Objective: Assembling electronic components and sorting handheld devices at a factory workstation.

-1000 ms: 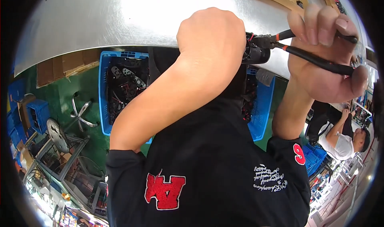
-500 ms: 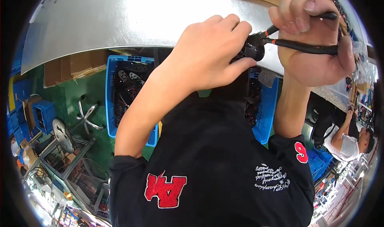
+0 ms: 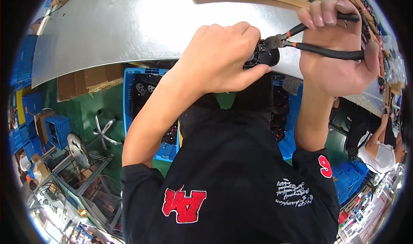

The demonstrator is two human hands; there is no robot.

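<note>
A small black fan-like part [image 3: 259,57] is gripped in the closed left hand [image 3: 219,57], just at the near edge of the metal-topped table [image 3: 129,24]. Black-handled cutting pliers [image 3: 301,39] are clasped in the right hand [image 3: 335,50], the fingers wrapped around both handles, with the tip touching the part. Blue crates [image 3: 146,110] of dark components are seen below.

Both hands raised side by side, fingers [image 3: 241,31] curled.
</note>
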